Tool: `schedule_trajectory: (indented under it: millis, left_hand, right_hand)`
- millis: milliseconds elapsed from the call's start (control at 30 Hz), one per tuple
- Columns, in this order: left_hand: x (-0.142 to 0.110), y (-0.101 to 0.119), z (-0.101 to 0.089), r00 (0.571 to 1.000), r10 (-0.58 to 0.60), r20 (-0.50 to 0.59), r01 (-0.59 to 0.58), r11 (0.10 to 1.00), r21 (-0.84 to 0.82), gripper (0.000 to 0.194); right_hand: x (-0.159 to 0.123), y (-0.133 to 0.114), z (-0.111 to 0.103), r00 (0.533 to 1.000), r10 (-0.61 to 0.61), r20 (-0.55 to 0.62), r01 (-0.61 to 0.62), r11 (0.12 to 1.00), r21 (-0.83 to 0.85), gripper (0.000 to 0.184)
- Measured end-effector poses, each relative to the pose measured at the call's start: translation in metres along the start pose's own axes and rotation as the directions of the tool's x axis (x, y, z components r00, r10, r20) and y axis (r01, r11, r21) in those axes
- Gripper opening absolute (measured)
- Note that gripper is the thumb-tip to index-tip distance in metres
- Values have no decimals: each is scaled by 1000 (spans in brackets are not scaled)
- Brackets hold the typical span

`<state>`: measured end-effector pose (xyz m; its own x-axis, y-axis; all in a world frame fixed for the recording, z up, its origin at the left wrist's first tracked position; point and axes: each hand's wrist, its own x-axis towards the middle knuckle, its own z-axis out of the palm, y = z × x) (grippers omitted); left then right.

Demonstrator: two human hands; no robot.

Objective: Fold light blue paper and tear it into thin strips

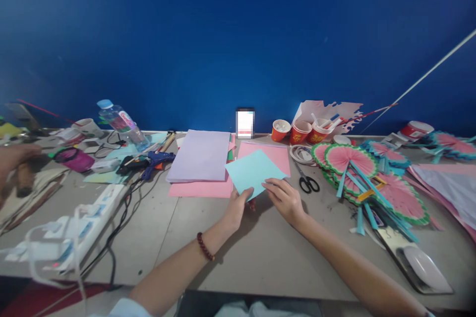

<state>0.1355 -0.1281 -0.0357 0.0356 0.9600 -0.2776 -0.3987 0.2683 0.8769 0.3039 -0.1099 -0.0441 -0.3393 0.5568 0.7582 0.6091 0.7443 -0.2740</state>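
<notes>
A light blue sheet of paper (254,171) is held up in front of me, above the table. My left hand (240,204) grips its lower corner, thumb on top and fingers underneath. At the lower right edge, my right hand (284,198) pinches the same sheet with its fingertips; the thumb is mostly hidden. Behind the sheet lie a stack of pale lilac paper (203,154) and pink paper (281,157). Black-handled scissors (308,183) rest just right of my right hand.
Folded pink-and-green paper fans (351,161) and a white mouse (426,267) lie at right. Red paper cups (280,130) and a blurred phone (245,124) stand by the blue wall. To the left are a blue glue gun (154,160), a tilted bottle (122,121), a power strip (92,228) and another person's hand (17,161).
</notes>
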Motion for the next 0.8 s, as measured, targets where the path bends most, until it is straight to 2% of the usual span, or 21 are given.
schedule_trajectory:
  millis: [167, 367, 633, 800]
  left_hand:
    - [-1, 4, 3, 1000, 4, -16, -5, 1000, -30, 25]
    - [1, 3, 1, 1000, 4, 23, -3, 1000, -19, 28]
    - [4, 2, -4, 992, 47, 120, -52, 998, 38, 62]
    - [2, 2, 0, 985, 85, 151, -98, 992, 80, 50]
  right_hand:
    - [-1, 0, 5, 998, 64, 17, -65, 995, 69, 21]
    - [-4, -1, 5, 991, 127, 43, -130, 988, 83, 20]
    - [-7, 0, 9, 977, 211, 29, -213, 970, 119, 17]
    - [-5, -1, 9, 973, 230, -10, -227, 964, 140, 16]
